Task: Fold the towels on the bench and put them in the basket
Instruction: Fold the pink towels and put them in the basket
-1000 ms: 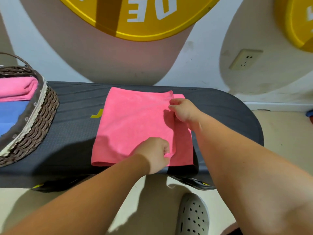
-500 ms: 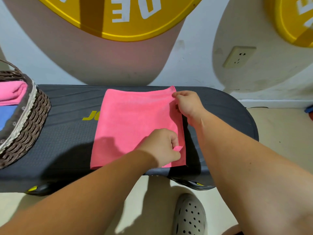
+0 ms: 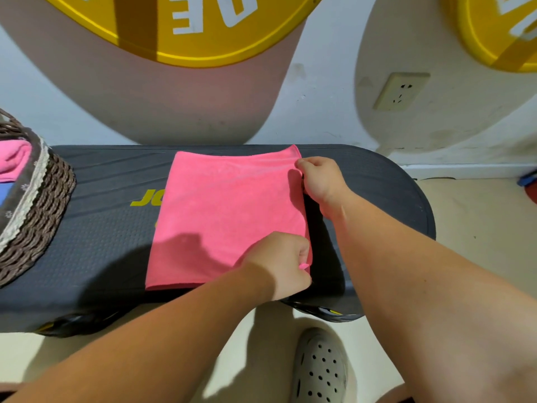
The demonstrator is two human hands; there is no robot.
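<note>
A pink towel [image 3: 220,210] lies folded flat on the dark bench [image 3: 96,234], near its middle. My right hand [image 3: 321,178] pinches the towel's far right corner. My left hand [image 3: 280,264] pinches the near right corner, with a bit of pink cloth showing between its fingers. A woven brown basket [image 3: 37,216] stands on the bench's left end. Inside it lie a folded pink towel [image 3: 13,159] and a blue one [image 3: 4,193], both partly cut off by the frame.
The bench stands against a white wall with a socket [image 3: 399,91] and yellow round signs [image 3: 186,27]. My grey perforated shoe [image 3: 319,367] is on the pale floor below the bench's front edge. Bare bench surface lies between the basket and the towel.
Both hands have drawn the top layer's right edge rightward until it lines up with the layer beneath. The strip of lower layer seen a second ago is covered.
</note>
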